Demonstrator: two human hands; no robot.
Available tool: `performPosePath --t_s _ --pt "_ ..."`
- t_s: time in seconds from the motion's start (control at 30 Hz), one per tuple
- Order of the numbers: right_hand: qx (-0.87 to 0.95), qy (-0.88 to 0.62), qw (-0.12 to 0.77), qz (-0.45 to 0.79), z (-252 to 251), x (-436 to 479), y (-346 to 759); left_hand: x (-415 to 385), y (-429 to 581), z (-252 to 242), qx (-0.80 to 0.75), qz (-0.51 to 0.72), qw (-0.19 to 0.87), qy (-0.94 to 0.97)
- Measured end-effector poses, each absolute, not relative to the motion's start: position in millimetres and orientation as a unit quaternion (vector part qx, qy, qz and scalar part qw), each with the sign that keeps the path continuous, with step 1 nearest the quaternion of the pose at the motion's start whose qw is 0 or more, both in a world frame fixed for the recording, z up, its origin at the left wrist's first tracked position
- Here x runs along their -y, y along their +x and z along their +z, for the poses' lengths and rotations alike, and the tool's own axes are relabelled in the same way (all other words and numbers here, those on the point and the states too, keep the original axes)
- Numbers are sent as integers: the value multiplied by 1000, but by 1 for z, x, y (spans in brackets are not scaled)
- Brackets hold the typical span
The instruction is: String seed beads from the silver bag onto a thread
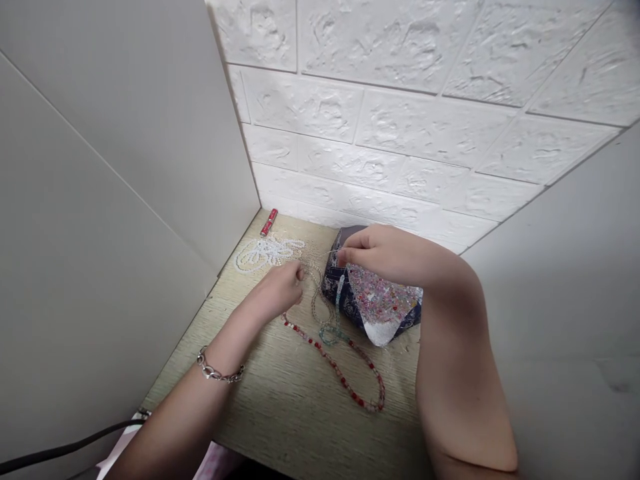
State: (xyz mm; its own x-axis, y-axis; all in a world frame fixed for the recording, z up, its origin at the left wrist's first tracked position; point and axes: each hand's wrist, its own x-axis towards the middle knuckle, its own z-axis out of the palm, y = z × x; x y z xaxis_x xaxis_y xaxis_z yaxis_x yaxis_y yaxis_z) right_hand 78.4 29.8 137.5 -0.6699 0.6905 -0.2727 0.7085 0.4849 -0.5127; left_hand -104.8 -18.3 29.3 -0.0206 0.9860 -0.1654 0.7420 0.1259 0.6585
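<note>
My left hand (pixel 283 288) is closed in a fist, with a strand of red and clear beads (pixel 326 358) trailing from beneath it onto the table. Fingertips of my right hand (pixel 369 248) pinch a thin thread (pixel 327 254) that stretches leftward toward my left hand. Below the right fingers hangs a run of pale blue beads (pixel 339 297), joining the red strand on the tabletop. Just under my right hand, many small mixed beads (pixel 383 298) lie on white material over a dark blue patterned cloth (pixel 346 303). My curled left fingers mostly hide what they hold.
Coiled white bead strands (pixel 270 252) and a small red tube (pixel 269 222) lie at the back left of the wooden table (pixel 270 407). A clear bead strand (pixel 316 303) curves between my hands. White brick-patterned wall (pixel 320 107) and grey side panels (pixel 125 133) enclose the table.
</note>
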Motion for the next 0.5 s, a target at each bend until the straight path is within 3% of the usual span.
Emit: performPosePath --t_s 0.13,0.3,0.5 --pt "-861 414 8 -297 138 -31 77 18 -104 38 -675 249 275 638" --pt "-861 415 -3 -294 137 -32 75 17 -99 46 -605 339 476 541" --pt "-867 376 -16 -325 133 -29 70 18 -96 50 -444 462 630 439"
